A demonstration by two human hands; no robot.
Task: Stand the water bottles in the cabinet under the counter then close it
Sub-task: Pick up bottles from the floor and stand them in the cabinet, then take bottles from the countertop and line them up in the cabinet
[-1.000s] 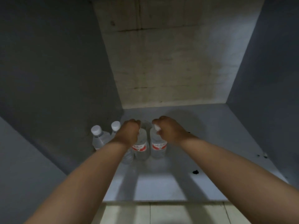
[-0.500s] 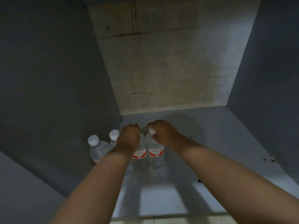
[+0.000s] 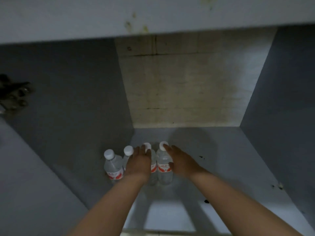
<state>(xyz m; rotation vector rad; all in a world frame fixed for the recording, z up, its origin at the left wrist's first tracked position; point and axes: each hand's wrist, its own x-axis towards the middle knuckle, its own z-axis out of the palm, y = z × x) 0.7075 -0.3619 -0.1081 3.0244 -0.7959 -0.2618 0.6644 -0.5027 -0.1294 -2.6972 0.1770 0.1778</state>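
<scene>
Cabinet (image 3: 213, 167) interior, head view, looking down and in. Four water bottles stand upright in a row on the cabinet floor, at the left side, roughly midway between the back wall and the front edge. White caps up, red labels facing near.

Far-left bottle (image 3: 113, 165) and second bottle (image 3: 128, 151) stand free, just beside the left wall. Judgement: packing from that wall keeps the right part of the floor open for more bottles.

Left hand (image 3: 139, 165): fingers straight, palm down, over the third bottle (image 3: 153, 167). Fingertips lie at its cap; no curl around the neck. Reads as relaxed, not gripping.

Right hand (image 3: 182, 161): fingers extended, forefinger tip at the cap of the fourth bottle (image 3: 163, 166), thumb low beside the label. Also not gripping. Whether the thumb touches the label, I cannot tell.

Judgement: both hands lie flat at the caps to let go without tipping; the bottles are tall and narrow, so steadying from the top makes sense. Third and fourth bottles stand touching or nearly so, which gives mutual support.

Door is not in view; a dark hinge (image 3: 15, 94) shows on the left panel. Closing is not yet done.

Risk: a fingertip catching a cap could topple the row.
</scene>
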